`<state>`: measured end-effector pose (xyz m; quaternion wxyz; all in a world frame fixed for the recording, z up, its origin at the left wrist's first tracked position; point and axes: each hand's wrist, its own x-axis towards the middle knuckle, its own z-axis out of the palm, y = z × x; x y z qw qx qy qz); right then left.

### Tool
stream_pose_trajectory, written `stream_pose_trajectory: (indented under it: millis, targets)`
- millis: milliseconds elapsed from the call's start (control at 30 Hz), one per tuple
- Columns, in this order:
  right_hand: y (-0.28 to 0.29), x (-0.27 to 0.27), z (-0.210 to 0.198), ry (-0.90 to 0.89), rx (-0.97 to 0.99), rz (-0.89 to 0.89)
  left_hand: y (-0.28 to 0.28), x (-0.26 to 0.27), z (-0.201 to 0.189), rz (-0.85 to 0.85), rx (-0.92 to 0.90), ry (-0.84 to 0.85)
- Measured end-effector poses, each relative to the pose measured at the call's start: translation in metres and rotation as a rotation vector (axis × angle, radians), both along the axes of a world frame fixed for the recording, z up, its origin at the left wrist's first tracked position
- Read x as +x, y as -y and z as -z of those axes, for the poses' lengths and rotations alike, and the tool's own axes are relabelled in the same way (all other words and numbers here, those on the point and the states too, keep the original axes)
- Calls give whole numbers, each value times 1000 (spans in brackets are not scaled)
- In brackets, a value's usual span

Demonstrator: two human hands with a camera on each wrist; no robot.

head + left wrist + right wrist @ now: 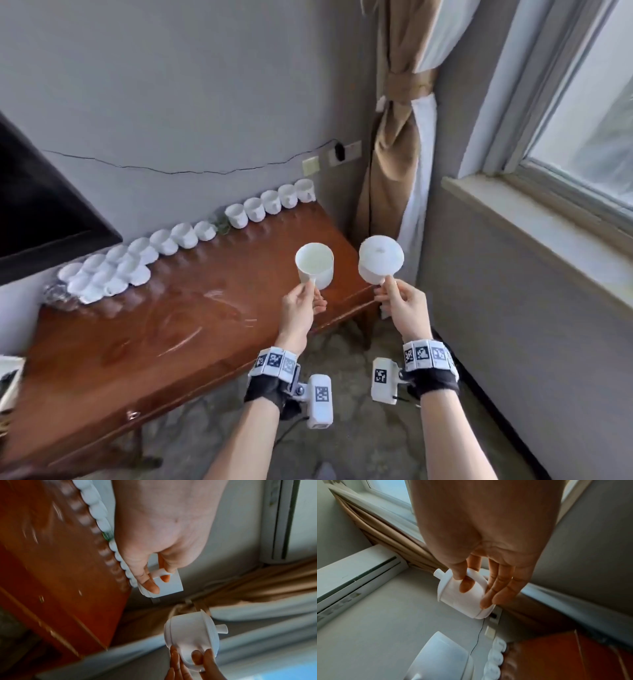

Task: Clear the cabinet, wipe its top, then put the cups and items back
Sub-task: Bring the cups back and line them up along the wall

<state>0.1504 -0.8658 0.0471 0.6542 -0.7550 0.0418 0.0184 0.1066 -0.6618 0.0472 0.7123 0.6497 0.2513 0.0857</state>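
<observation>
A dark screen (41, 212) fills the 9 o'clock edge of the head view, mounted on the grey wall above the wooden bench (144, 335). Its glossy top shows pale streaks. At about 9 o'clock on the bench, against the wall, a cluster of white cups (102, 274) stands mouth-down and packed close; from it a row of white cups (270, 202) runs along the wall up toward 12 o'clock, ending near the bench's far corner below a wall socket (344, 152).

Near the centre, the left hand (301, 308) pinches the handle of an open white cup (315, 263) between thumb and curled fingers, holding it above the bench's right end, mouth tilted toward the camera. The left wrist view shows a finger (165, 574) threaded through the handle and the thumb (145, 580) pressed on it.

Just to the right, at about 3 o'clock of that cup and apart from it, the right hand (400, 305) holds a lidded white cup (381, 260) by its handle, off the bench's edge and over the floor. In the right wrist view the thumb (464, 582) lies on the handle, a finger passes through it, and the other fingers (498, 588) lie straight along the cup's base; the lid's knob (438, 573) points away.

Further right, a tied tan curtain (397, 137) hangs in the corner, and the window (582, 120) with its sill takes the 3 o'clock side.
</observation>
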Motion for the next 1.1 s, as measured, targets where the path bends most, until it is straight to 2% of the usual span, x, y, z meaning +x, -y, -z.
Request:
stream_pose_trajectory:
  millis: [233,533,867,1100]
  targets:
    - [-156,22,15,-57,34,-211,-146,-30,13,-263,-46,-13]
    - [-303,73,51,-190,72,-436,-262,-50,33,-544,-69,-79]
    - [-471,189,58,-187,52,-603,-389,11,22,-709,-30,-91]
    - [-541,232,74,-224,39,-684,-438,46,35,-774,-95,-90]
